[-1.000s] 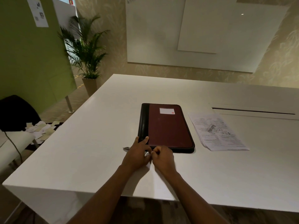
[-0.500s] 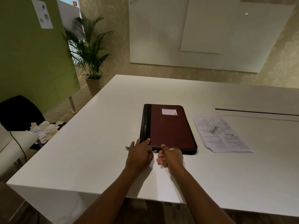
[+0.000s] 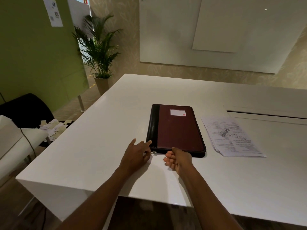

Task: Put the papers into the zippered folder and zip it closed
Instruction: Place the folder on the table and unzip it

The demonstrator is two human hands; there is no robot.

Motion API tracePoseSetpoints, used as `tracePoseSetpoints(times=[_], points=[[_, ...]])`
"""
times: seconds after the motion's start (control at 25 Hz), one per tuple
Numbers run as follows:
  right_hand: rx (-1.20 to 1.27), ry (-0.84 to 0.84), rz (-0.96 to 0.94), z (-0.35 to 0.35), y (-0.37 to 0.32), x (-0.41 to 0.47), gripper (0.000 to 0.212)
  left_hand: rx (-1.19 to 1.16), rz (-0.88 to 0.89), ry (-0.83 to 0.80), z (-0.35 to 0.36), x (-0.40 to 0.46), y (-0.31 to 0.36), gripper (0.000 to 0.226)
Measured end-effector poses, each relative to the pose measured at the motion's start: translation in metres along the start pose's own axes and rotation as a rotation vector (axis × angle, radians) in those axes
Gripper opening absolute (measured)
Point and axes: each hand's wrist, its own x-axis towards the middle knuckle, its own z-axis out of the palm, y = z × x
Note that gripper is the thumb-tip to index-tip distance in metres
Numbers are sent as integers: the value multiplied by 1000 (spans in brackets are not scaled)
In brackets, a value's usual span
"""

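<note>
My left hand point(image 3: 135, 154) rests loose by the little metal zipper pull point(image 3: 154, 152), right hand point(image 3: 178, 159) half-curled and seemingly empty against the closed maroon-and-black zippered folder point(image 3: 176, 130) beside the printed papers point(image 3: 230, 136), so yanking one-handed might just drag it.

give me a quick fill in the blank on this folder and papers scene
1. The papers lie on the table to the ____ of the zippered folder.
2. The folder's cover is ____, not opened.
3. Both hands, left hand and right hand, are at the folder's ____ edge.
4. The white label sits near the folder's ____ end.

Missing words: right; closed; near; far
</note>
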Motion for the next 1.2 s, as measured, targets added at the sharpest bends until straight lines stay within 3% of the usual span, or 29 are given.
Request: tracePoseSetpoints(times=[0.12, 0.28, 0.52, 0.68, 0.76, 0.92, 1.04, 1.2], points=[[-5, -14, -1, -1, 2, 1, 30, 8, -11, 58, -6, -7, -15, 6], [1, 8, 7, 1, 2, 1, 28, -44, -91, 17, -10, -9, -30, 5], [16, 167, 0, 6, -3, 3, 31, -72, -59, 42, -12, -3, -28, 13], [50, 226, -34, -1, -7, 11, 34, -67, 2, 126, -19, -3, -30, 6], [68, 247, -40, -9, -11, 16, 33, -98, -35, 176, -20, -9, -34, 20], [34, 236, -57, -16, -9, 23, 30, -109, -107, 181, -18, -17, -34, 27], [40, 221, -65, -17, -8, 25, 31, -118, -144, 135, -16, -18, -38, 16], [45, 224, -94, -19, -5, 27, 31, 47, -65, 116, -15, -13, -38, 21]])
